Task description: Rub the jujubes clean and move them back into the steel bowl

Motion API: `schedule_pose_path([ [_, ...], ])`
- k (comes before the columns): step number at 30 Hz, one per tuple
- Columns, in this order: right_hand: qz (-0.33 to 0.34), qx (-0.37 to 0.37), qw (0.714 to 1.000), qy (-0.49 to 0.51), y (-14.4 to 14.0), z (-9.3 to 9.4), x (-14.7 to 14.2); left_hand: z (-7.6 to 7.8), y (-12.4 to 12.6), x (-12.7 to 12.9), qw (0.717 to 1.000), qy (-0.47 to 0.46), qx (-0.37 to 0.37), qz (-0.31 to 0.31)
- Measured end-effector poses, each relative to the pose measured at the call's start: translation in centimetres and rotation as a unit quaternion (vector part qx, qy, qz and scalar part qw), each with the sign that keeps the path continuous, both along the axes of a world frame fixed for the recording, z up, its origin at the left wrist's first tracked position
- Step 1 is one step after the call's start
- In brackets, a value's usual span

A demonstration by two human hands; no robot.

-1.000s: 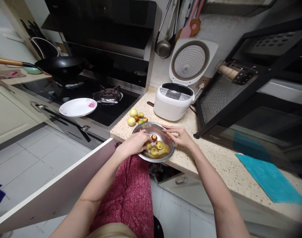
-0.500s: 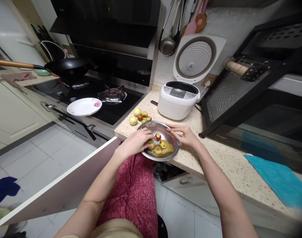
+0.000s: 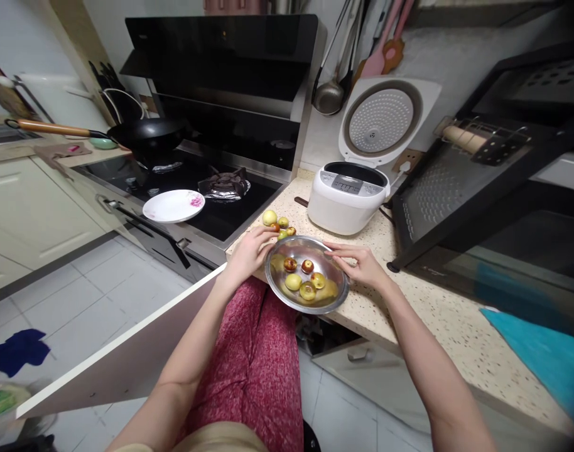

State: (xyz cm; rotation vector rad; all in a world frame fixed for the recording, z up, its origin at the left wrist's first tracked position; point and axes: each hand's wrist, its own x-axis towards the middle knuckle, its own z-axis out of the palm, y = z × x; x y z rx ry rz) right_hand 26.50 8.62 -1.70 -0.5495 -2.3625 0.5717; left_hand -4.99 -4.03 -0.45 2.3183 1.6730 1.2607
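A metal bowl (image 3: 336, 300) sits at the counter's front edge, holding several small green and reddish fruits (image 3: 294, 281) in yellowish water. My right hand (image 3: 361, 265) grips the bowl's right rim with its fingertips. My left hand (image 3: 248, 252) is outside the bowl on its left, its fingers curled down over the near end of a small pile of loose fruits (image 3: 269, 218) on the counter. Whatever lies under that palm is hidden.
A white rice cooker (image 3: 347, 204) stands open behind the bowl. A black rack (image 3: 456, 188) fills the right. A teal cloth (image 3: 541, 351) lies far right. To the left are the gas hob (image 3: 223, 186), a white plate (image 3: 174, 206) and a black wok (image 3: 148, 135). An open cabinet door (image 3: 127, 351) juts out below.
My left hand has come out of the bowl and moved left and back onto the loose fruits on the counter. My right hand has stayed on the bowl's rim. The camera shifted slightly.
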Motion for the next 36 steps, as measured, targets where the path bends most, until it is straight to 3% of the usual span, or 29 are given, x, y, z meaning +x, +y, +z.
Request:
schedule_pose_path([
  [5,0.007,0.008,1.000,-0.001,0.0,0.2,0.0,-1.8,4.2,-1.6,0.997,0.012,-0.020,0.074],
  [9,0.006,0.024,1.000,-0.004,-0.1,0.5,0.1,-1.8,6.3,-1.4,0.994,0.078,-0.071,0.021],
  [14,0.012,0.033,0.999,-0.013,-0.1,0.6,0.1,-2.1,6.8,-0.9,0.987,0.112,-0.098,-0.052],
  [20,0.003,0.026,1.000,-0.007,0.0,0.4,0.1,-2.8,6.7,-0.7,0.991,0.097,-0.087,-0.037],
  [30,0.005,0.021,1.000,-0.015,-0.3,0.8,0.0,-0.7,4.5,-0.2,0.999,-0.015,0.008,0.036],
  [33,-0.001,0.017,1.000,-0.016,-0.4,0.9,-0.1,0.6,3.1,0.5,0.999,-0.019,0.023,0.018],
  [36,0.003,0.016,1.000,-0.013,-0.5,0.9,-0.1,2.0,1.6,1.5,0.999,0.006,0.011,-0.041],
])
